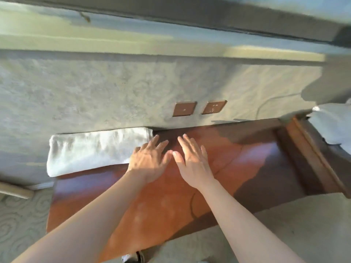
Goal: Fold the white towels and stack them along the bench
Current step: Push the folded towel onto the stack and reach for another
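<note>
We see one folded white towel (98,149) lying on the wooden bench (256,168), at the bench's 10 o'clock end, its far edge against the wall (114,88); its left end overhangs the bench edge slightly. Our left hand (150,160) is flat, fingers straight and spread, at the towel's 3 o'clock end; whether it touches the towel or only overlaps it we cannot tell. Our right hand (191,158) is also flat with fingers spread, just beside the left at its 3 o'clock, over bare wood; neither hand grips anything; contact with the bench surface cannot be judged. Two brown wall plates (199,108) sit on the wall at 12 o'clock from the hands; a thin cable (269,99) runs along the wall at 2 o'clock. Something pale, possibly cloth (332,124), lies at the bench's 3 o'clock end; sunlight falls across the bench; patterned carpet (20,224) at 8 o'clock.
</note>
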